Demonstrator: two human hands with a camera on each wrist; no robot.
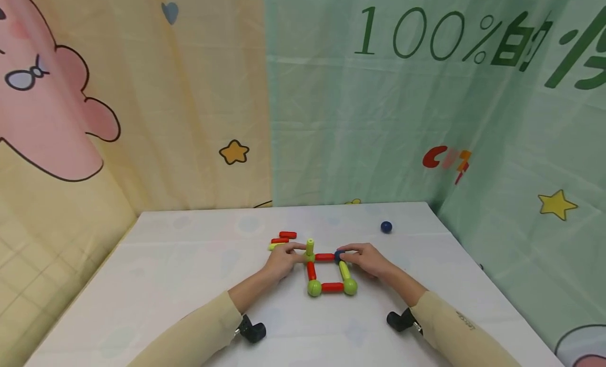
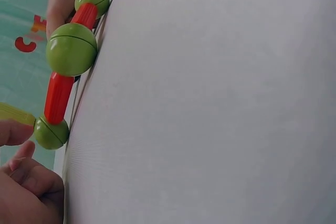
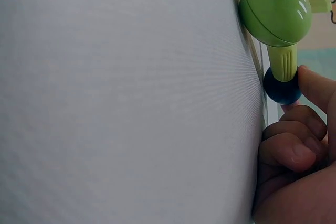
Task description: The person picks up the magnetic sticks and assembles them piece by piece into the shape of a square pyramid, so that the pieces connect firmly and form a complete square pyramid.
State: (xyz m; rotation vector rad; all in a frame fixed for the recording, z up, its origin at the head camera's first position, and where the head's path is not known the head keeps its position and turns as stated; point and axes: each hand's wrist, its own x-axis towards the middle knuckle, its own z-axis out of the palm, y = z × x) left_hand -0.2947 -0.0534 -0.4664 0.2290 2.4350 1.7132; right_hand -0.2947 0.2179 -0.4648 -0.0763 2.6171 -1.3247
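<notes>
On the table stands a square frame of magnetic-type rods and balls. Its corners are a green ball (image 1: 314,288) at front left, another green ball (image 1: 350,286) at front right, a third green ball (image 2: 51,132) at back left and a dark blue ball (image 3: 282,86) at back right. Red rods (image 1: 332,287) form three sides and a yellow-green rod (image 1: 344,270) the right one. A second yellow-green rod (image 1: 310,246) stands upright on the back-left ball. My left hand (image 1: 284,260) pinches that green ball at the rod's base. The blue ball is pinched by my right hand (image 1: 368,258).
Behind my left hand lie two loose red rods (image 1: 288,234) and a yellow-green rod (image 1: 274,246), partly covered by the hand. A loose dark blue ball (image 1: 386,227) rests at the back right of the white table (image 1: 189,251). Printed curtains hang behind.
</notes>
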